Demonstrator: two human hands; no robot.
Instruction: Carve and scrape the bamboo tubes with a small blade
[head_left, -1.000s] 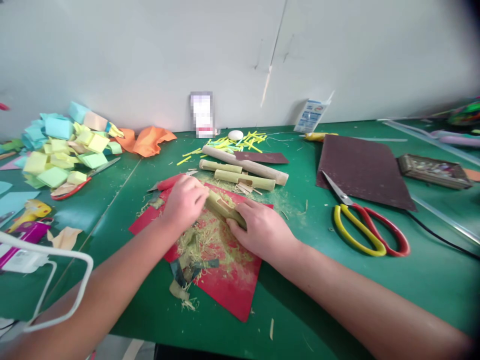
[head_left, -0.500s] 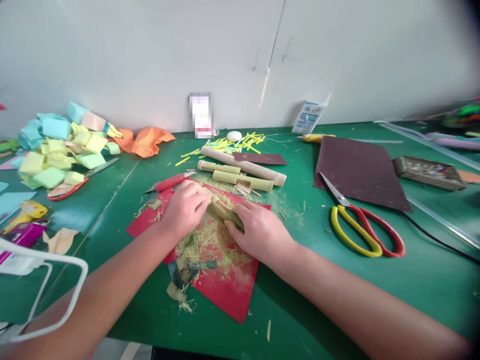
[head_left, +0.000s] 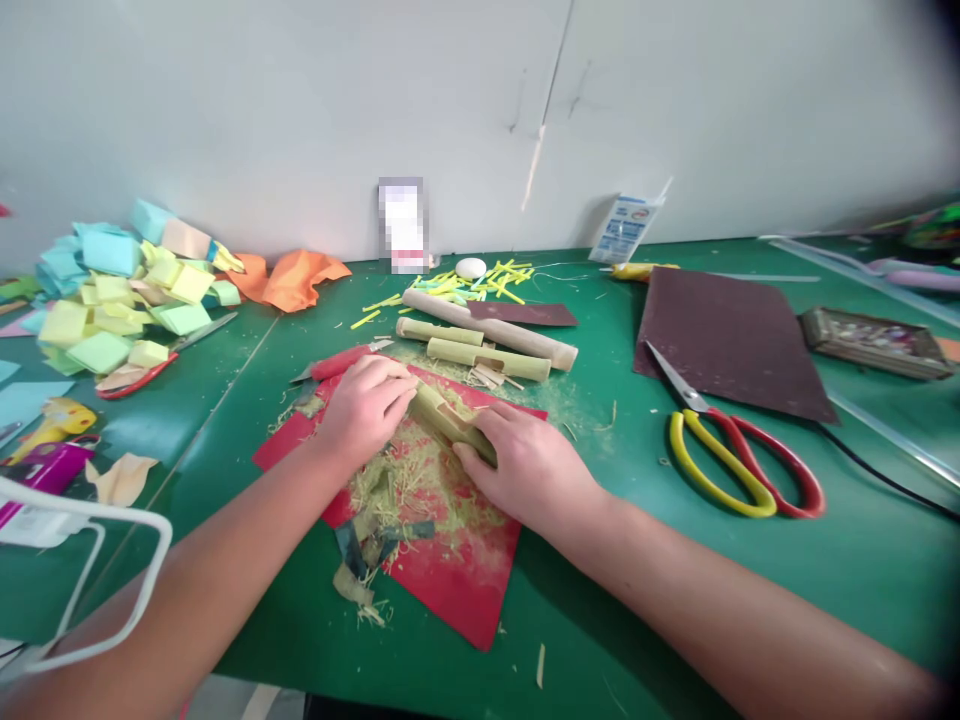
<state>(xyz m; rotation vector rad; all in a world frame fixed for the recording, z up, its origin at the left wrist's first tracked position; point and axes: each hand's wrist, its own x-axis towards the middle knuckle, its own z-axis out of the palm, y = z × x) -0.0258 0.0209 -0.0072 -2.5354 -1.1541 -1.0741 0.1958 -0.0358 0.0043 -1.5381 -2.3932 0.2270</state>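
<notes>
Bamboo tube (head_left: 435, 412) clamped in right fingers (head_left: 498, 424); left fingers (head_left: 391, 388) at far end, grip unclear; shavings (head_left: 409, 475) below, red-handled tool (head_left: 341, 363) beyond.

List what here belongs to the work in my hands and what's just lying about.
Likely part of the work:
Notched tube, gripped by your right hand, your left hand at its far end
Red sheet beneath, strewn with shavings
Probably the similar tubes behind and the red-handled knife

Apparently just lying about:
Scissors
Pile of folded paper
Crumpled orange piece
White oval object
</notes>
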